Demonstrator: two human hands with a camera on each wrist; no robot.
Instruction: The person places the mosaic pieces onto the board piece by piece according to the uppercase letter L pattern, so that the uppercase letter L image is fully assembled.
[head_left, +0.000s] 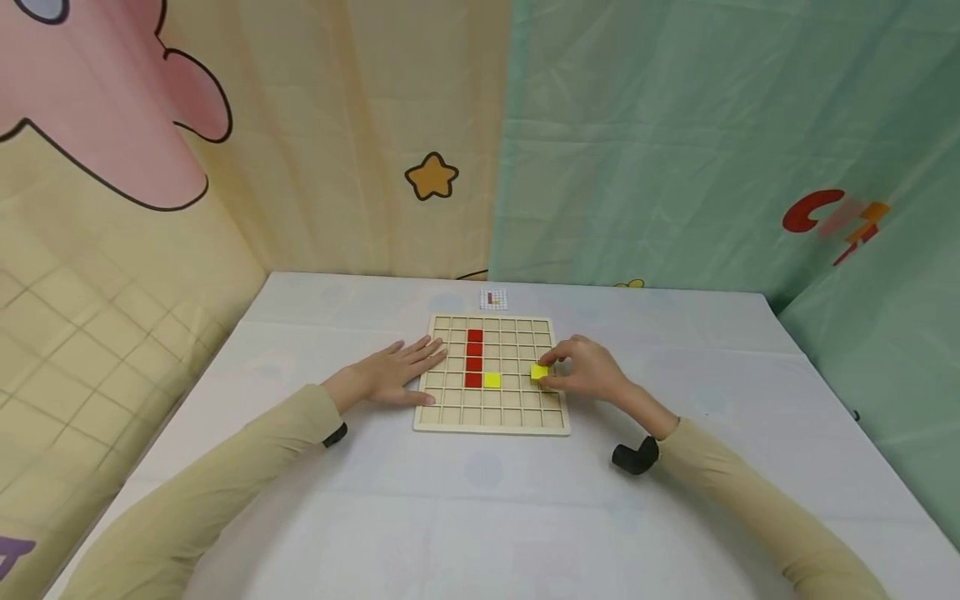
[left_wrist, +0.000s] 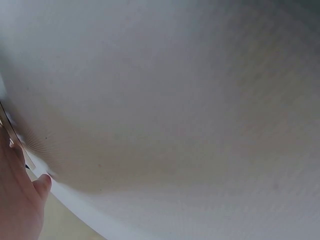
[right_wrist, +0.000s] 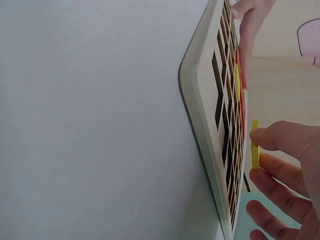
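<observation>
A square wooden grid board [head_left: 491, 432] lies on the white table. A column of several red square tiles [head_left: 474, 358] fills cells left of its middle, and one yellow tile [head_left: 491, 381] sits right beside the lowest red one. My right hand [head_left: 588, 369] pinches another yellow tile [head_left: 538, 372] between thumb and fingers, over the board's right side. In the right wrist view that yellow tile [right_wrist: 255, 145] is held on edge, apart from the board. My left hand [head_left: 392, 373] rests with spread, straight fingers on the board's left edge; the left wrist view shows only part of it.
Behind the board lies a small card [head_left: 493, 300] printed with a grid and coloured squares. The white table [head_left: 480, 508] stretches around the board. Printed curtains [head_left: 337, 142] hang along the back and sides. Each wrist wears a black device [head_left: 636, 457].
</observation>
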